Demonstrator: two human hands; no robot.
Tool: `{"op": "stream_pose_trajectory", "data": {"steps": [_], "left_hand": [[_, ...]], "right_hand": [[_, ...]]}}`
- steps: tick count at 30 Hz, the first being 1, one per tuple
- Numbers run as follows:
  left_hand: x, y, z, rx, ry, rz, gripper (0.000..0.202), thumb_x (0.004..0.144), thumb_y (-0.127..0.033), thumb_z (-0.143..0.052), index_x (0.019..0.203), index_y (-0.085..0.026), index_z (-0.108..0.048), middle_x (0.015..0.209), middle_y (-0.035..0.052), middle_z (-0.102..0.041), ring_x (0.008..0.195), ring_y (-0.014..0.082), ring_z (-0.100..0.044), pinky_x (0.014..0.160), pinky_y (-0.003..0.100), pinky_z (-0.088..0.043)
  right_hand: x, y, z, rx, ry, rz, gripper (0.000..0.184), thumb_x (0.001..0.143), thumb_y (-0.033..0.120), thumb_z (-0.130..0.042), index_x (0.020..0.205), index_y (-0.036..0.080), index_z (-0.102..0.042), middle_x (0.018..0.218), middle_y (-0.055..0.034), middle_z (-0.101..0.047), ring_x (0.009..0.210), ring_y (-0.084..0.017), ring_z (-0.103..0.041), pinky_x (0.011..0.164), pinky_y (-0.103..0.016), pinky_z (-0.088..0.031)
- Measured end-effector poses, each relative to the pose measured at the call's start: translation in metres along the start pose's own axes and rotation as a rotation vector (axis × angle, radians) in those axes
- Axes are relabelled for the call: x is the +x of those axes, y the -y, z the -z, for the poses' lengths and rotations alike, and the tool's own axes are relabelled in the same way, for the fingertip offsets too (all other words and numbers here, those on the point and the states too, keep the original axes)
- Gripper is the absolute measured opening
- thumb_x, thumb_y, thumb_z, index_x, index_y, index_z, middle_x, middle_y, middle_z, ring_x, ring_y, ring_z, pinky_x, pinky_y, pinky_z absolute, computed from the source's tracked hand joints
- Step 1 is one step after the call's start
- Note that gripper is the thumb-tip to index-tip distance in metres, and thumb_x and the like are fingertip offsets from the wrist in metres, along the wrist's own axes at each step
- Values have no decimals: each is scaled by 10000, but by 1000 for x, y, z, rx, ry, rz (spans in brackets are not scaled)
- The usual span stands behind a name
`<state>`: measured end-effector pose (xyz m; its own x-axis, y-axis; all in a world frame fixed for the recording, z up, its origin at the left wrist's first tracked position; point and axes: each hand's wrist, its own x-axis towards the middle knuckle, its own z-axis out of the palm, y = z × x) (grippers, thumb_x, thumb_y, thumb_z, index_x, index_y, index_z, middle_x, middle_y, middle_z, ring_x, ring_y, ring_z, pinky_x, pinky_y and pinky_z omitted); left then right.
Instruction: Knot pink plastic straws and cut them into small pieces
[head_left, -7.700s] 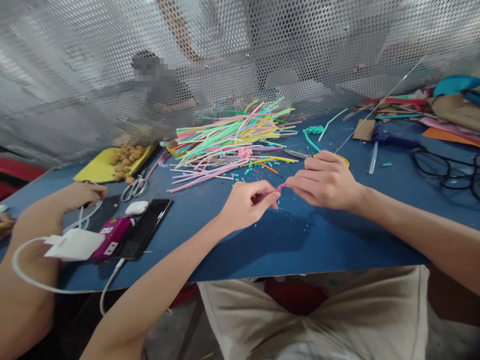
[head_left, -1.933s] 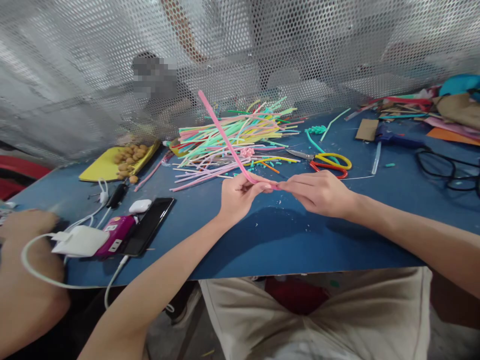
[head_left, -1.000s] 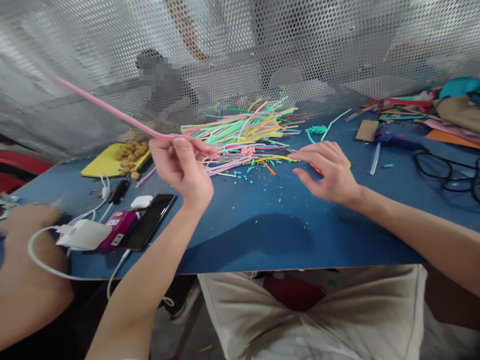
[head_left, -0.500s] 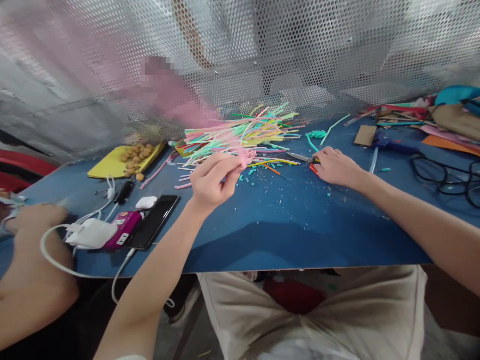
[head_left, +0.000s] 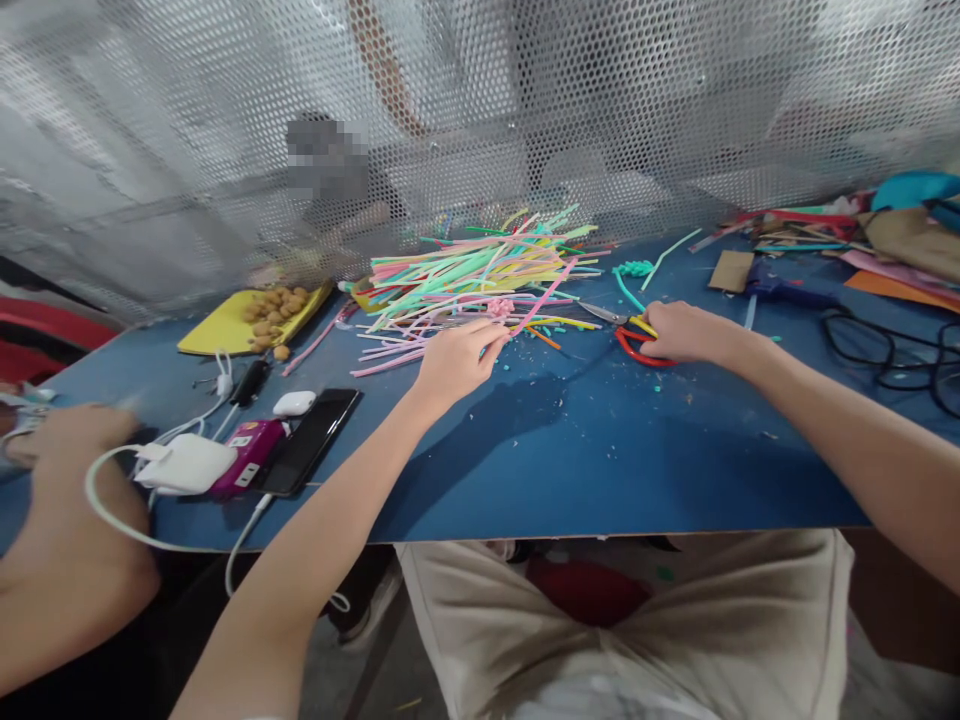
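My left hand (head_left: 463, 362) is closed, thumb against fingers, on the lower end of a pink pipe cleaner (head_left: 546, 298) that slants up to the right. Just beyond its fingertips is a small pink knotted cluster (head_left: 500, 307). Behind lies a large pile of pastel pipe cleaners (head_left: 457, 275). My right hand (head_left: 679, 335) has its fingers curled at the handles of a pair of scissors (head_left: 637, 345), red and yellow. The blades lie on the table, pointing left at the pile. A teal knotted cluster (head_left: 634, 268) with a loose tail sits behind the scissors.
Small teal snippets (head_left: 555, 330) dot the blue table (head_left: 570, 480). To the left are a phone (head_left: 311, 440), a purple power strip (head_left: 247, 455), cables and a yellow tray (head_left: 217, 325) of brown balls. A glue gun (head_left: 795, 288) lies right. Another person's arm (head_left: 75, 500) rests far left.
My left hand has moved right and slightly down, and a straight pink pipe cleaner now shows in it. My right hand shifted slightly right, exposing more of the scissor handles. A pink blur behind the mesh is gone.
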<state>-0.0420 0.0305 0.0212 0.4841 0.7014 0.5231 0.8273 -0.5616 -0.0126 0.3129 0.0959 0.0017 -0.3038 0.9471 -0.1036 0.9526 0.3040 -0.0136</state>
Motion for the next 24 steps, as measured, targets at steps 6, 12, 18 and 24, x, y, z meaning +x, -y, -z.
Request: {"op": "stream_pose_trajectory", "data": {"steps": [6, 12, 18, 24], "left_hand": [[1, 6, -4, -13, -45, 60, 298, 1015, -305, -476, 1079, -181, -739, 1030, 75, -755, 898, 204, -698, 782, 321, -501], [2, 16, 0, -39, -196, 74, 250, 1001, -254, -497, 1037, -182, -733, 946, 75, -761, 848, 195, -693, 783, 331, -511], [1, -1, 8, -60, -285, 43, 183, 983, -242, -553, 978, -176, -724, 875, 53, -759, 754, 162, -682, 720, 302, -507], [1, -17, 12, -39, -328, 4, 171, 979, -221, -560, 1018, -169, -718, 906, 58, -756, 779, 155, -694, 701, 285, -517]], "right_hand": [[-4, 10, 7, 129, -35, 1, 391, 835, 529, -574, 677, 179, -651, 588, -80, -594, 543, -194, -531, 539, -341, -330], [-14, 25, 12, 499, -203, -29, 509, 773, 705, -648, 647, 219, -563, 568, 4, -465, 528, -131, -364, 528, -323, -295], [-32, 55, 11, 719, -67, 171, 528, 777, 728, -644, 773, 220, -502, 656, 33, -427, 574, -123, -375, 539, -310, -302], [-47, 77, 7, 741, 1, 277, 513, 770, 694, -669, 853, 220, -491, 729, 25, -483, 622, -138, -412, 578, -307, -347]]}}
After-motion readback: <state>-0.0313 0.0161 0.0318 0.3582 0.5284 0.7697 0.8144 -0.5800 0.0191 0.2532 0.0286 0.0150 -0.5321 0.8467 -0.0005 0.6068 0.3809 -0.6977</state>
